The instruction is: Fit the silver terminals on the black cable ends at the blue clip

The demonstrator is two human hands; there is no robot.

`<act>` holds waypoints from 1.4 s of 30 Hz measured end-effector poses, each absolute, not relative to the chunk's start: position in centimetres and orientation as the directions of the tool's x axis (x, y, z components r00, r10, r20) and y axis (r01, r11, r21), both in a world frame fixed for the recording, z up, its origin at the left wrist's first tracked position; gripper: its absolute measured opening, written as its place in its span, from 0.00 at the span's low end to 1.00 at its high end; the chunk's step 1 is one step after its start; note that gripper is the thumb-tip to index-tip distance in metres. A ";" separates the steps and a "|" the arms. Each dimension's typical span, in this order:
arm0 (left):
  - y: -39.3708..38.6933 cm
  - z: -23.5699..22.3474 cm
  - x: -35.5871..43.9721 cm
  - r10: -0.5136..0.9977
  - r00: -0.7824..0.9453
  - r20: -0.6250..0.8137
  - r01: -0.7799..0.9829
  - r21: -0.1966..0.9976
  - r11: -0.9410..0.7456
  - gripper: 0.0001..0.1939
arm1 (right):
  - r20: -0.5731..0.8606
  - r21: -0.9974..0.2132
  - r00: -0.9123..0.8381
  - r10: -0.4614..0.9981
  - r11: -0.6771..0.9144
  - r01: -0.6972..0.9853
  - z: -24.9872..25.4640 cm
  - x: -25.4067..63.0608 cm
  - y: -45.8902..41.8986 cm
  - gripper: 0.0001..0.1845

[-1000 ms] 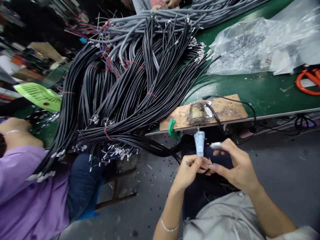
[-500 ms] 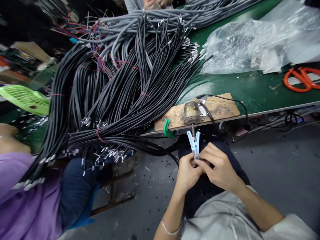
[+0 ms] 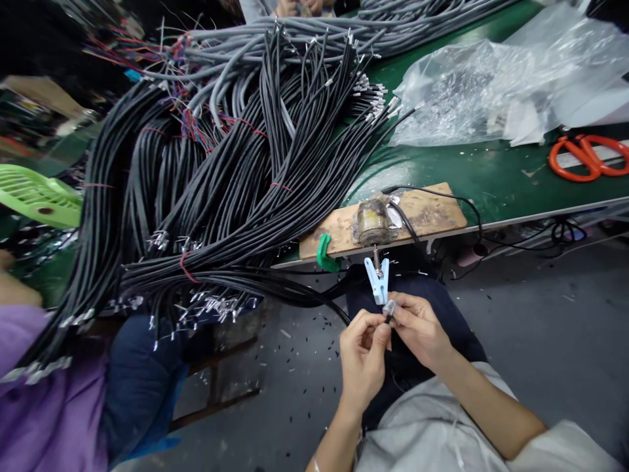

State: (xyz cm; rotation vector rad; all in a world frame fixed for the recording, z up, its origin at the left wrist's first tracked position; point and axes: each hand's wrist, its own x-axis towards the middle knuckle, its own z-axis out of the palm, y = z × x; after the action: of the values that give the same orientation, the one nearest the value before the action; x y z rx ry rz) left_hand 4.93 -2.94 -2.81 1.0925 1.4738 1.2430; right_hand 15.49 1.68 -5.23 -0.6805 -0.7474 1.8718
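Note:
Just below a light-blue clothespin [image 3: 377, 280], my two hands meet over my lap. My left hand [image 3: 362, 351] is closed, thumb and index pinching a thin black cable whose end shows between the fingertips. Silvery strands [image 3: 390, 307] fan out at that end, and my right hand [image 3: 417, 324] pinches at them with thumb and index. The clothespin hangs from the metal shaft of a small motor [image 3: 372, 223], apart from my fingers. Most of the held cable is hidden by my left hand.
The motor sits on a wooden board [image 3: 435, 208] at the table edge, beside a green clamp [image 3: 325, 254]. Bundled black cables [image 3: 221, 190] cover the left; grey cables lie behind. Orange-handled scissors [image 3: 584, 157] and plastic bags [image 3: 457, 85] are right. A purple-sleeved person [image 3: 54, 393] sits left.
Both hands have drawn down slightly from the clothespin's tip. The silvery strands now show between my fingers, and my left hand has turned so its thumb faces up. The view has shifted slightly.

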 end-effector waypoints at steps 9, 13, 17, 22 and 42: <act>-2.6 -1.6 3.8 0.994 0.025 -0.109 0.122 0.987 0.105 0.22 | 0.357 -0.927 -0.320 0.878 0.289 -0.240 -4.6 18.0 3.3 0.08; -2.4 -2.5 3.9 0.991 0.121 -0.060 -0.055 0.996 0.067 0.22 | 0.154 -0.835 -0.303 0.940 -0.040 -0.549 -4.5 16.6 2.4 0.13; -1.9 -2.2 3.4 0.993 0.054 0.109 0.109 0.987 -0.115 0.15 | -0.044 -0.698 -0.488 0.872 -0.376 -0.609 -4.3 16.5 2.3 0.15; -1.4 -1.3 2.8 0.967 0.034 0.252 0.419 0.875 -0.243 0.05 | -0.011 -0.938 -0.517 0.856 -0.188 -0.291 -3.9 18.8 3.7 0.12; -2.9 -1.5 4.9 0.983 -0.182 -0.029 0.298 0.951 0.083 0.22 | 0.460 -0.888 -0.021 0.888 0.459 -0.024 -4.1 17.0 1.2 0.12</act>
State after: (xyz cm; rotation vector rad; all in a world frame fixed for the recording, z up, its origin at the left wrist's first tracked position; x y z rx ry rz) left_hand 4.88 -2.89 -1.54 1.3005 1.5971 1.1327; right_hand 16.99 1.24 -4.13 -0.8253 -1.4029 0.8771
